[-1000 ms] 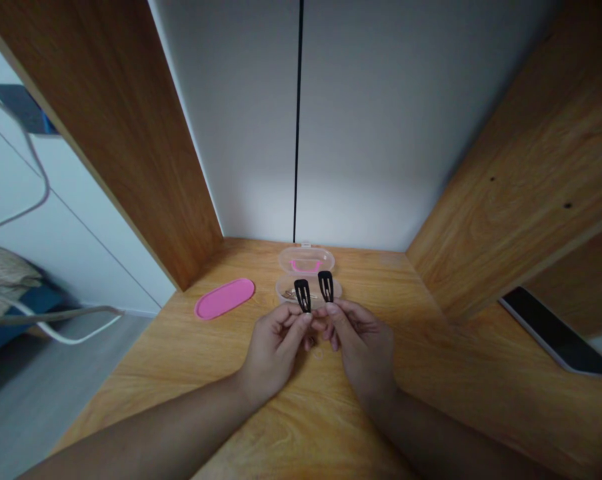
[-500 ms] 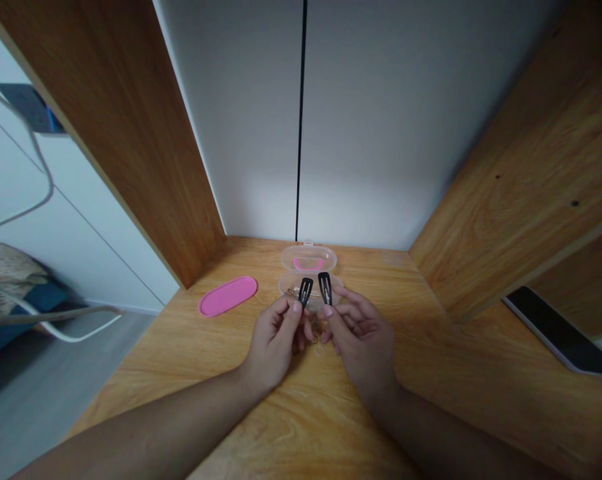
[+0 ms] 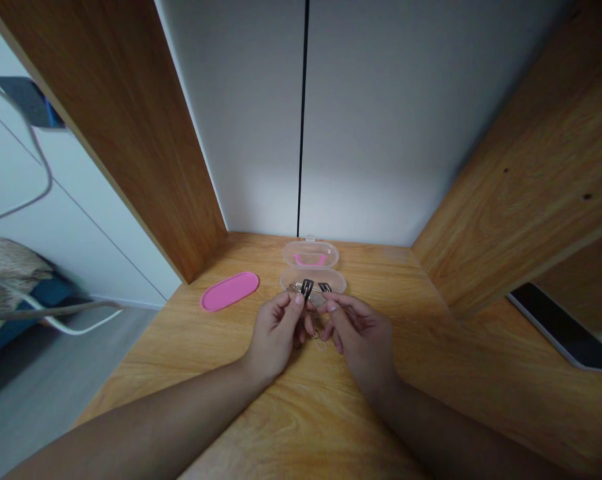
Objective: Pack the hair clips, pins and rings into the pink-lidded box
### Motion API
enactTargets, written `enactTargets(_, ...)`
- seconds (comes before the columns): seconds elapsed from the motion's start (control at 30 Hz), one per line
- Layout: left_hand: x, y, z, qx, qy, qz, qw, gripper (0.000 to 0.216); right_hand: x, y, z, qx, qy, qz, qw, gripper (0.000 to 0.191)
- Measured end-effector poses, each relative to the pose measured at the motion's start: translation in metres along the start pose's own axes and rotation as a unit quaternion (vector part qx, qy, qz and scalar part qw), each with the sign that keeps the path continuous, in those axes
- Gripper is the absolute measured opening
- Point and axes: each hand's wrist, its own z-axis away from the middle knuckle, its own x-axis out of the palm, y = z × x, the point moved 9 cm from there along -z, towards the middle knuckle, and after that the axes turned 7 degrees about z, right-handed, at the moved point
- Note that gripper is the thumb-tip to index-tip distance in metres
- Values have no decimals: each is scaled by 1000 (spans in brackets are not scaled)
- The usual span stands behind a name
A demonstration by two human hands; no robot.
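Over the table (image 3: 291, 433), head view: both hands work close together at the middle, just on the near side of the see-through box (image 3: 343, 283).
Left hand (image 3: 275, 337): thumb and forefinger are pinched together on the left clip (image 3: 307, 288), a black hair clip that tilts upward in front of the box; the other fingers curl loosely beneath.
Right hand (image 3: 365, 337): nearly closed at the fingertips, which appear to pinch the lower end of the right clip (image 3: 325, 287), though the fingers hide that end and the hold is hard to confirm.
Black clips: half a second ago both stood tall above the fingers; now the right one shows only as a short stub, and the left one looks shorter too. They seem to have tipped away from the person, so less of each shape can be examined.
See-through box: open, with its lid (image 3: 287, 255) behind the base and a pink handle (image 3: 310, 265) showing there; gold-coloured pieces (image 3: 293, 288) are at the base's left.
Small rings (image 3: 322, 346): on the wood between the hands.
Pink tray (image 3: 229, 291): flat, left of the box, untouched.
Phone (image 3: 563, 327): dark screen, far right.
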Motion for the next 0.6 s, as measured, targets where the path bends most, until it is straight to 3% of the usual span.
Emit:
enactTargets(0.23, 1, 1, -2, 1, 0, 11, 1000, 46, 4, 1, -2, 8, -23, -2, 1000, 23)
enactTargets(0.43, 3, 8, 1, 25, -3, 18, 1000, 51, 3, -1, -1, 16, -19, -30, 999, 44)
enactTargets(0.6, 6, 8, 6, 37, -14, -7, 999, 40, -6, -6, 0, -24, 25, -29, 999, 31)
